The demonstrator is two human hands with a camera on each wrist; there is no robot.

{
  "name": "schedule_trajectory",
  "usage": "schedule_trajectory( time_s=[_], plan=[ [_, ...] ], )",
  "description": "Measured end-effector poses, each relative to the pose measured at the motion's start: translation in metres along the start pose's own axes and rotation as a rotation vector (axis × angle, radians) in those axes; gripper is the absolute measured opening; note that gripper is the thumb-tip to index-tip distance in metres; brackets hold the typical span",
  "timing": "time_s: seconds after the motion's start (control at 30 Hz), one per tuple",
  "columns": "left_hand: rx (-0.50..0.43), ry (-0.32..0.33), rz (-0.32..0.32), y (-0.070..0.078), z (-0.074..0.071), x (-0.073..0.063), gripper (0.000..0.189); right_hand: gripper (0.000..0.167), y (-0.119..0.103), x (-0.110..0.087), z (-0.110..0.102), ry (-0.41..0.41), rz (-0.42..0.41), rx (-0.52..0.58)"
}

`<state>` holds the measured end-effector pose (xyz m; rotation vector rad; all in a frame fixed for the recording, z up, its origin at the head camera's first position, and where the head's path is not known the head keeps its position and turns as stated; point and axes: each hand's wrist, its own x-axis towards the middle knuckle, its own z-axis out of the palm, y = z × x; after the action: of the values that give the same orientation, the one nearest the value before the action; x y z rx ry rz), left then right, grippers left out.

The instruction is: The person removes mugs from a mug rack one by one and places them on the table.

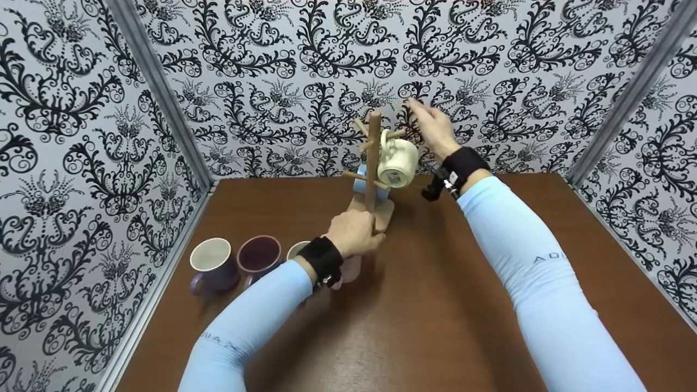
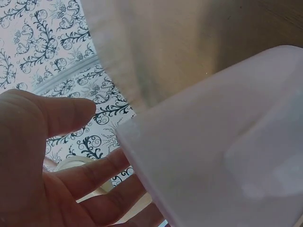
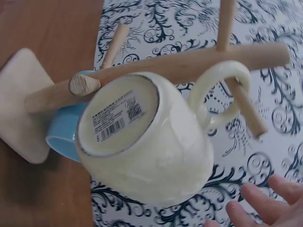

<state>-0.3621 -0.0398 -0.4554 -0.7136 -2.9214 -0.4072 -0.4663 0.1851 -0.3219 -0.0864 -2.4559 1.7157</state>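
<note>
Right hand (image 1: 434, 130) spreads empty because a peg (image 3: 251, 113) supports the nearby cream mug (image 3: 177, 146) by its handle; left hand's (image 1: 354, 231) grip, beside the pink mug (image 1: 350, 270), can't be told.

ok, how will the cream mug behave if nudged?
The cream mug will likely swing, since it hangs by its handle from a peg. Probably slippery, given its glossy surface; perhaps fragile, as it looks ceramic.

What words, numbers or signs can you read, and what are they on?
"AD…" on the right sleeve; the rest is unclear.
Left sleeve: letters too blurred to read.
Sticker on the cream mug's base: barcode and square code; print too small to read.
</note>
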Motion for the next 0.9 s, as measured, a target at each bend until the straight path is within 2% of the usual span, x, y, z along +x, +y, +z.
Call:
schedule_trajectory(
  time_s=[0.23, 0.43, 0.6, 0.77, 0.9],
  plan=[
    [0.010, 0.037, 0.023, 0.000, -0.001, -0.001, 0.038, 0.106, 0.018, -0.001, -0.008, -0.070, 0.172, 0.173],
    [0.013, 0.045, 0.031, 0.002, -0.002, -0.007, 0.036, 0.106, 0.039, -0.005, -0.001, -0.128, 0.276, 0.272],
    [0.033, 0.013, 0.025, 0.004, 0.000, -0.006, 0.035, 0.102, 0.056, -0.004, 0.009, -0.149, 0.331, 0.334],
    [0.048, -0.006, 0.010, 0.003, 0.002, -0.004, 0.032, 0.085, 0.069, 0.002, 0.019, -0.176, 0.364, 0.388],
    [0.055, -0.007, 0.010, 0.002, 0.004, -0.006, 0.033, 0.068, 0.080, 0.002, 0.028, -0.225, 0.435, 0.553]
  ],
)
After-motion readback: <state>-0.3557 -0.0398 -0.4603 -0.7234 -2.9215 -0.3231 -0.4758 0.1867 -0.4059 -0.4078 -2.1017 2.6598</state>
